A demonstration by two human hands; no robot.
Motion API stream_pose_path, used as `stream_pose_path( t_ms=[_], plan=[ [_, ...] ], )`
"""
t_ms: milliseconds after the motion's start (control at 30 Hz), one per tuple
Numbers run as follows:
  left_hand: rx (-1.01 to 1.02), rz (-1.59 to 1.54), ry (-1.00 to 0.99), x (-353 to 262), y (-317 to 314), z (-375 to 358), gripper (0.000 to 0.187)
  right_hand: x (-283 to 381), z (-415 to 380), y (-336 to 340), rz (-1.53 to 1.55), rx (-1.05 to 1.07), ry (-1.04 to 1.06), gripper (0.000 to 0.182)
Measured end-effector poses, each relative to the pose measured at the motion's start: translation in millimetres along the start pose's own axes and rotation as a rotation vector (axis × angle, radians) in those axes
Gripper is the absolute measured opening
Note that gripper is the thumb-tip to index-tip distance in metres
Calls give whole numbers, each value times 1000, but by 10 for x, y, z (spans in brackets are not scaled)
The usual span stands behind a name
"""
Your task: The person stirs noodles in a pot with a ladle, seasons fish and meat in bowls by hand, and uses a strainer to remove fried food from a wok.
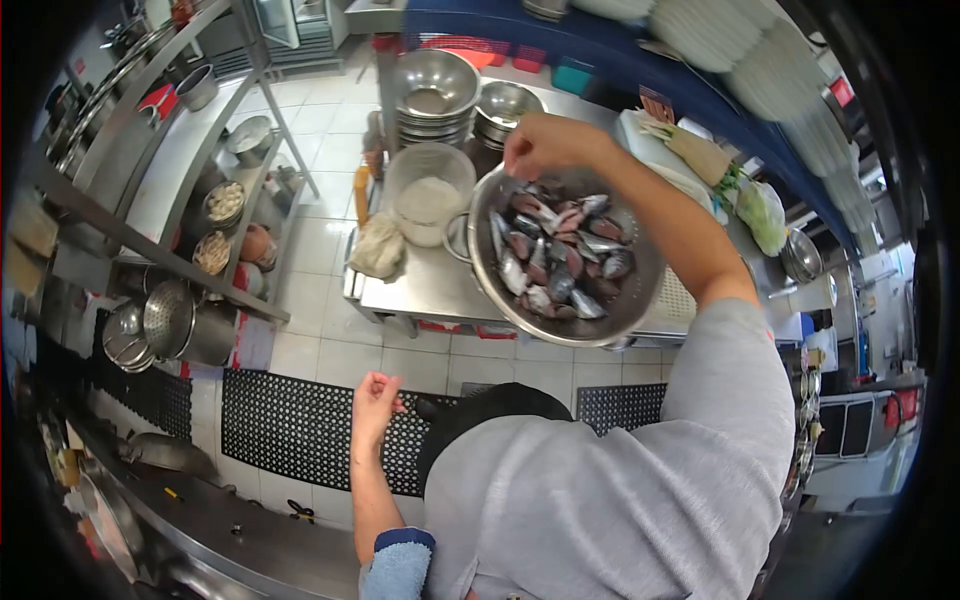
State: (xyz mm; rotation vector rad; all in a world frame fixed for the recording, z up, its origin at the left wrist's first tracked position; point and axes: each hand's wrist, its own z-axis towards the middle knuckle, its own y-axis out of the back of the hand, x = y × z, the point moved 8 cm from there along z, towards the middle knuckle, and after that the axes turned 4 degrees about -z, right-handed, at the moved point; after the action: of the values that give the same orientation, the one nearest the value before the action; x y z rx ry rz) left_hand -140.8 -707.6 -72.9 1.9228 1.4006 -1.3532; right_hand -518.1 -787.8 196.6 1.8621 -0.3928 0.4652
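Observation:
A large metal pot with loop handles (480, 285) sits on the steel counter, full of cut fish pieces (560, 250) with silvery skin and dark red flesh. My right hand (550, 148) reaches over its far rim with the fingers pinched together and pointing down. Whatever those fingertips may hold is too small to make out. Left of the pot stands a clear plastic tub (430, 190) with white, grainy contents. My left hand (376, 408) hangs low over the floor mat, away from the counter, its fingers loosely curled and nothing visible in them.
Stacked metal bowls (437, 85) stand behind the tub. A crumpled pale bag (378, 248) lies at the counter's left end. Leafy vegetables (763, 215) rest at the right. A steel shelf rack (190, 150) holds pots on the left. Black perforated mats (290, 425) cover the floor.

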Motion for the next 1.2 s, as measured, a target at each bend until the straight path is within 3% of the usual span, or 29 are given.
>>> stream_pose_path(
  t_ms=[33,167,267,300,400,433,533,633,733,833,933,1033,1133,1167,1200],
  plan=[
    [13,5,-6,0,-63,-11,14,-70,-221,8,-13,-1,-31,15],
    [-5,35,-23,-26,-449,-135,16,-348,-670,92,-263,-254,184,13],
    [-41,37,-42,53,-731,-296,16,-673,-954,233,-489,-348,-12,13],
    [-58,29,-45,104,-817,-358,15,-639,-1144,235,-437,-320,-98,14],
    [-99,14,-26,344,-1037,-568,15,-629,-1338,-160,-633,-102,165,13],
    [-99,22,-15,429,-1131,-625,14,-570,-1355,-276,-477,-46,124,11],
    [-93,38,2,539,-1418,-838,14,-523,-1102,-267,-261,-226,319,8],
    [-110,20,-15,499,-1540,-1015,14,-611,-1021,38,-339,-371,284,10],
    [-171,-18,-69,501,-1486,-1162,17,-868,-1236,45,-388,-298,122,14],
    [-195,-3,-56,581,-1426,-1224,17,-930,-1381,-32,-80,-199,180,15],
    [-179,13,-45,581,-1446,-1254,17,-845,-1389,23,-356,-382,179,12],
    [-193,-6,-63,533,-1373,-1303,16,-794,-1574,232,108,-504,267,12],
    [-197,7,-31,556,-1330,-1354,14,-625,-1491,-156,-56,-254,373,15],
    [-181,14,-28,572,-1330,-1366,14,-631,-1426,-295,-449,-182,346,17],
    [-168,20,-29,586,-1323,-1368,15,-588,-1429,-142,-254,-273,347,17]
  ],
)
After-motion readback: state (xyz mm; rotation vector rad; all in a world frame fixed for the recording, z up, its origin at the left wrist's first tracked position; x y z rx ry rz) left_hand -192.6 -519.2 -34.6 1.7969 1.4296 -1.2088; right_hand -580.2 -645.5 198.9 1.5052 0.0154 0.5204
